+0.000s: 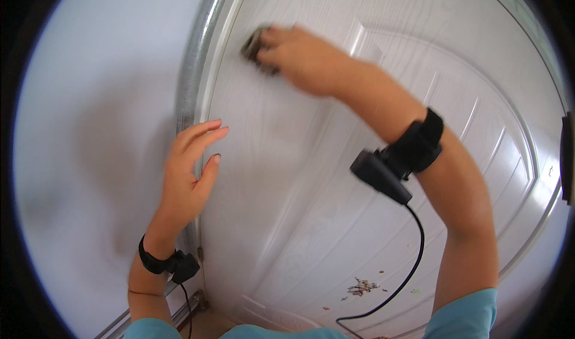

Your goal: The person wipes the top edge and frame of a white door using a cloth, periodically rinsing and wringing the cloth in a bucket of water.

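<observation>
My right hand (305, 60) grips a dark, crumpled cloth (256, 46) and holds it against the upper left part of a white panelled door (251, 168). Blur hides the cloth's exact shape. Lower and to the left, my left hand (191, 168) is raised by the door's hinge-side edge, its fingers apart and holding nothing. Whether its fingertips touch the door or frame, I cannot tell. A black strap with a small device (395, 154) is on my right forearm, and a similar wristband (168, 265) is on my left wrist.
A shiny grey door frame (197, 69) runs beside a plain white wall (90, 114). One hinge (200, 253) shows low on the door edge. Small stickers (361, 287) dot the lower door. A black cable (420, 249) hangs from my right forearm device across the door.
</observation>
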The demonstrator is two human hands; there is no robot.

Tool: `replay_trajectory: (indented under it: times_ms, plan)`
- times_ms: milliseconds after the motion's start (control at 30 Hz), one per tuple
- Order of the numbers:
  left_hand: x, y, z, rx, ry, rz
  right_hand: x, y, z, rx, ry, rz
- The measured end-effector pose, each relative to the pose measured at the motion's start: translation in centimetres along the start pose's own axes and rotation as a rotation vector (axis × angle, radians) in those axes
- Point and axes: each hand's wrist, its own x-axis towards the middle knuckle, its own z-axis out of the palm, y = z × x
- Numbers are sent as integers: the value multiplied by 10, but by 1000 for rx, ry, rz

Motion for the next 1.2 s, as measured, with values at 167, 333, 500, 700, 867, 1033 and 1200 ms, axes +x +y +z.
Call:
replay_trajectory:
  times_ms: [167,333,500,700,867,1033,1200]
  plan:
    - [-2,-7,3,-20,-66,-15,-47,-64,-9,797,55,179]
    - [-14,-19,15,-137,-96,-102,-142,-73,-50,1143,-17,495]
    - [-30,-37,15,-106,-164,-211,-231,-88,-78,1477,-118,963]
    - [-49,-62,26,-170,-272,-368,-304,-156,-64,1739,-325,1015]
    - [-45,-59,27,-212,-269,-438,-296,-198,-23,1523,-411,732]
    - [-67,-78,23,-248,-309,-516,-293,-225,2,1602,-451,680]
    - [-85,-89,27,-331,-367,-580,-293,-247,22,1698,-480,807]
